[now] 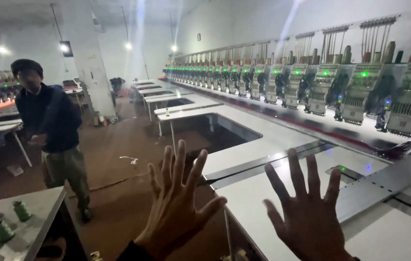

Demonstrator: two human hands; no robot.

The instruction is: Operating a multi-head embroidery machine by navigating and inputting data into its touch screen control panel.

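Both hands up in front of the camera, backs toward it, holding nothing.

Left hand (176, 212): fully spread, fingers (180, 159) splayed and straight, palm away. It hangs over the brown floor (118, 145), just left of the white desk (263, 145) edge. Touching nothing.

Right hand (307, 217): also spread flat, fingers wide, released. It's over the desk top; can't tell whether the palm rests on the surface or hovers above it.

Desk runs away from the hands toward the far wall, with a dark rectangular cutout (215, 135) beyond the left hand. A row of embroidery heads (360, 92) with green lamps lines the desk's right side.

Left of the desk, well apart from it: a person (53, 130) in a dark top and cap standing on the floor. Small table (36, 212) at lower left carries thread cones (21, 210).
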